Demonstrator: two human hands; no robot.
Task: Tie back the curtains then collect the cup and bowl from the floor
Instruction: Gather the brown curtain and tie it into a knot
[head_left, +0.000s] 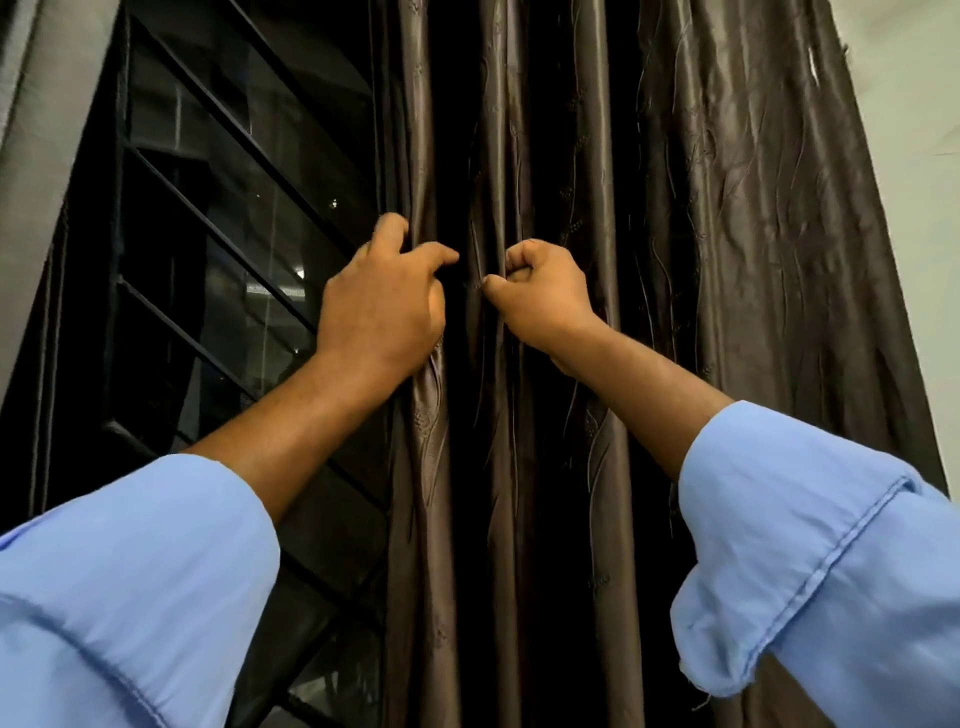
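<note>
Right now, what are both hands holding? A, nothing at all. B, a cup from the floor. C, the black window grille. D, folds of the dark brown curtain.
D: the left hand grips the gathered edge of the dark brown curtain beside the window grille, and the right hand pinches a fold of it.

Both hands gripped folds of the dark brown satin curtain (597, 218): left hand (382, 306) beside the black barred window (218, 218), right hand (540, 301) nearby.
</note>
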